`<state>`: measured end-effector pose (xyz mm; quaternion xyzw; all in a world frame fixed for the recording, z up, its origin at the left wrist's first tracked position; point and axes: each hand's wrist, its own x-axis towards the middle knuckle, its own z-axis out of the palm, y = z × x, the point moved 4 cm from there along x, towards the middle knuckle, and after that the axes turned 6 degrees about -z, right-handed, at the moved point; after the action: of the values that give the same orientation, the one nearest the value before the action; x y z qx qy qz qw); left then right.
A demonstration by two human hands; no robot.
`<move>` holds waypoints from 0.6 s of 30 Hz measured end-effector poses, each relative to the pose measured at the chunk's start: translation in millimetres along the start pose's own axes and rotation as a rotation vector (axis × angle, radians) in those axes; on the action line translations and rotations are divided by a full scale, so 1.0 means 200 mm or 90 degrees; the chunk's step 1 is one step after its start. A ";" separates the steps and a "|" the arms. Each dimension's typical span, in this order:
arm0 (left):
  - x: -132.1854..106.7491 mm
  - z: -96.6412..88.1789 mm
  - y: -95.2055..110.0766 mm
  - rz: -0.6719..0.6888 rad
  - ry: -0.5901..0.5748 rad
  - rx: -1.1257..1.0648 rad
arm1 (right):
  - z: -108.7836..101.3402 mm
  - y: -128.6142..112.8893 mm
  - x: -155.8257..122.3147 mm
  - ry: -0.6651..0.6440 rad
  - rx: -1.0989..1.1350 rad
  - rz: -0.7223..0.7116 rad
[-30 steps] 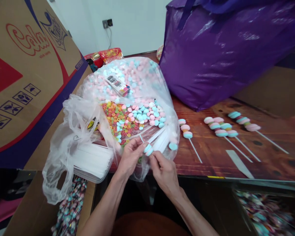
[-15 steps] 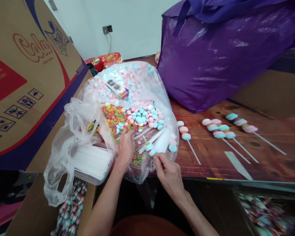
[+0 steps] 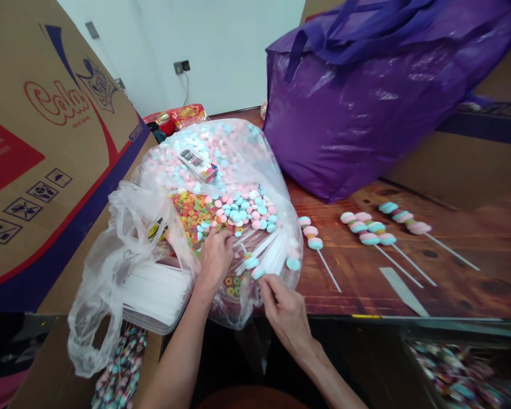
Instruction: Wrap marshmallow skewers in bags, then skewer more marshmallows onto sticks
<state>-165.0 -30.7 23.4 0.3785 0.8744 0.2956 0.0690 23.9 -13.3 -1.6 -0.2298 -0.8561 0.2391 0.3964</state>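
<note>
A big clear plastic bag [image 3: 123,227] lies open on the table, full of pink and blue candy discs [image 3: 247,207] and small coloured ring candies [image 3: 193,213]. My left hand [image 3: 215,258] reaches into the bag, fingers curled down among the ring candies; what they grip is hidden. My right hand [image 3: 281,304] pinches the lower end of a white stick carrying two blue-and-pink discs [image 3: 254,267], just at the bag's near edge. Loose white sticks [image 3: 268,250] lie inside the bag beside it.
Several finished candy skewers [image 3: 368,230] lie on the wooden table [image 3: 451,278] to the right. A large purple bag [image 3: 378,96] stands behind them. A cardboard box [image 3: 46,147] leans at left. A pack of white sticks [image 3: 157,292] sits at the bag's left.
My left hand let go of the stick and went forward into the bag among the ring candies. My right hand kept holding the stick with its two discs.
</note>
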 end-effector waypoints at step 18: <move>0.20 0.11 0.06 0.059 0.144 -0.149 | -0.02 0.00 0.01 0.045 0.027 0.000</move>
<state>-178.6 14.2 16.8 0.3718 0.8178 0.4392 0.0004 25.9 -10.8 1.9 -0.2294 -0.8364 0.2489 0.4312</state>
